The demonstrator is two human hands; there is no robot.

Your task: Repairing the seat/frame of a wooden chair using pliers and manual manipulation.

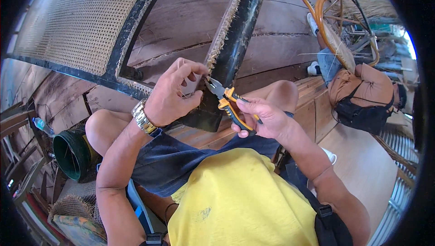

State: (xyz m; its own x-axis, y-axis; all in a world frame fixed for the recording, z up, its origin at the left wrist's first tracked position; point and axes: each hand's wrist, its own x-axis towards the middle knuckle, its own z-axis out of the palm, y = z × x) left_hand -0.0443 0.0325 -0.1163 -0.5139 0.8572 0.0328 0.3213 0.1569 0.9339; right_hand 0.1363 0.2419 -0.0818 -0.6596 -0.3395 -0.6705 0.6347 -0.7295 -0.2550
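Head view: pliers (226,103) were held in the right hand (263,117), their nose set at the frayed edging (225,29) of a dark rail (243,28).
Right fingers: narrowed around the yellow-and-black handles, with the pliers well enclosed.
Left hand: placed at the same edge (177,95), finger and thumb curled; whether a strand was pinched between them could not be told.
Pliers' bite: hidden by its smallness; no gripped strand could be confirmed.
Fingertip risk: with the left fingertips just beside the metal nose, skin could be nipped if the pliers were squeezed or slipped.
Edging risk: dry-looking fibres could be snapped short by a sideways pull, and a stub left behind.
Rail risk: the dark finish could be scratched by a skidding nose; because the support under the lower end, seen between the bent knees (107,129), was hidden, rocking could not be ruled out.
Watch risk: loose fibres could be caught by the metal watch (144,117).
Cane panel: left well apart (74,24), so little danger was judged there.
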